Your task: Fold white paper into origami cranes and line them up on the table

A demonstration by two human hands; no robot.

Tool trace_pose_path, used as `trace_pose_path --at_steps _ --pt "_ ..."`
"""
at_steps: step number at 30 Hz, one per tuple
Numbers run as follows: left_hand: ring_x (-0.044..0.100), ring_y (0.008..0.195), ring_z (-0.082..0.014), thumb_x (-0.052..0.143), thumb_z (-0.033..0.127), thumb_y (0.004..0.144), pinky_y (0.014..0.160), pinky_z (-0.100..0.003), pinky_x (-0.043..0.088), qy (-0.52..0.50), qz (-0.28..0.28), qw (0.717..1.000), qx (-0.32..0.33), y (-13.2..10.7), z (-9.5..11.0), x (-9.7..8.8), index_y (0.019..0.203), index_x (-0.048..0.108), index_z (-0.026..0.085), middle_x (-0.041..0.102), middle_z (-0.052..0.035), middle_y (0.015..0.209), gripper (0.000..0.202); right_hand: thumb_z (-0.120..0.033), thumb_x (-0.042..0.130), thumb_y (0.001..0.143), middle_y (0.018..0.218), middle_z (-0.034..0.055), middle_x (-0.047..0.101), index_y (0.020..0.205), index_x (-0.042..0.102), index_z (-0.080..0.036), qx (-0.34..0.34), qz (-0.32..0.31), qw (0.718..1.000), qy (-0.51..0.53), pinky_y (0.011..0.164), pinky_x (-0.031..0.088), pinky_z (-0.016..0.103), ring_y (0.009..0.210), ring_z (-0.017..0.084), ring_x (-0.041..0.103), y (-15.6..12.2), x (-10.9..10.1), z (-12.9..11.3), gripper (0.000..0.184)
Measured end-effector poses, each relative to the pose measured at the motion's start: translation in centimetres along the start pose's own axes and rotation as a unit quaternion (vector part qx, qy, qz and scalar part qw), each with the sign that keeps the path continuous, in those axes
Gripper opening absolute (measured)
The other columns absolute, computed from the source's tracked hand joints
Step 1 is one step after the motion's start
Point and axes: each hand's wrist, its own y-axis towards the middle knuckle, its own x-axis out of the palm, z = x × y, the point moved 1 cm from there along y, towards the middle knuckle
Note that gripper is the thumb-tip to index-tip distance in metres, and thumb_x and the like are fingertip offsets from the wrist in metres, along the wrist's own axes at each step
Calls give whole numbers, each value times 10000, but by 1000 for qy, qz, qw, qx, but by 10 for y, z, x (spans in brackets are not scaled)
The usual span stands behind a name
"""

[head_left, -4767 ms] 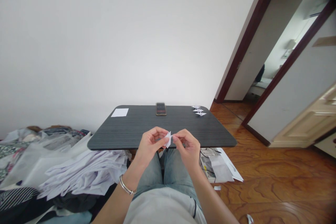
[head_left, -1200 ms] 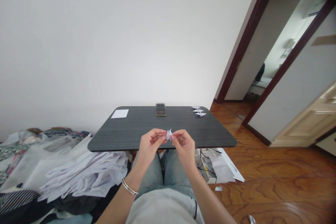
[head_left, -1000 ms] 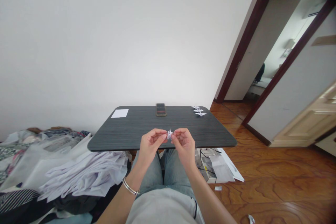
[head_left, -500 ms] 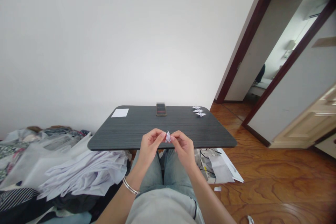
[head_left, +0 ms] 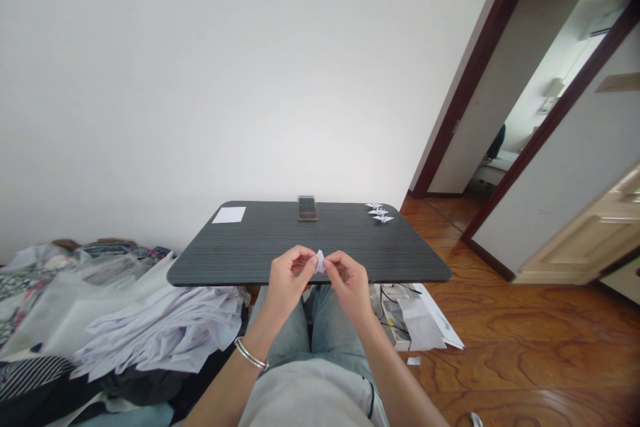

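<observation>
Currently, left hand (head_left: 286, 277) and right hand (head_left: 353, 282) pinch the paper (head_left: 320, 262) by the bench (head_left: 250, 243). Uneven pull could tear it; slack grip could drop it.

Single head view from above lap (head_left: 325, 330), facing forward and down across nearby table (head_left: 240, 247) to white wall (head_left: 250, 80).

The light is soft and bright. The big white wall (head_left: 320, 80) glows most in the middle and turns grey toward the left. A pale shine sits low on the brown wood floor (head_left: 500, 333). The dark red wooden door frame (head_left: 471, 80) leans and looks stretched, and the view's top right corner goes black. The small folded white paper (head_left: 320, 261) looks fuzzy.
</observation>
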Motion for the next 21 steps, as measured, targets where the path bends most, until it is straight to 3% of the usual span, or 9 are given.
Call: trace_pose_path --at_steps 5,11,15,21 --pt "606 641 -138 591 241 754 624 -214 485 59 31 997 42 -3 1 0 708 631 165 643 -15 696 97 -269 547 798 639 16 633 702 621 -182 -2 30 999 -42 504 426 228 562 143 568 1 1 -1 150" --pt "598 650 -139 556 210 774 636 -217 484 115 28 987 105 -4 3 0 719 633 185 634 -15 700 98 -254 553 794 610 -9 627 698 632 -187 -32 35 993 -111 430 307 217 448 102 445 4 -3 -8 141" --pt "603 636 -141 576 220 756 635 -221 482 96 35 991 86 -3 3 0 704 637 185 649 -15 695 88 -251 556 789 586 -18 617 695 628 -189 -43 31 991 -125 431 304 220 434 102 441 5 -4 -9 133" --pt "627 664 -148 590 253 757 666 -233 489 52 48 996 45 -1 -6 -2 741 602 175 663 -22 731 80 -242 547 781 588 -5 624 692 590 -188 -22 73 991 -106 430 311 217 448 113 468 2 -3 -1 113"
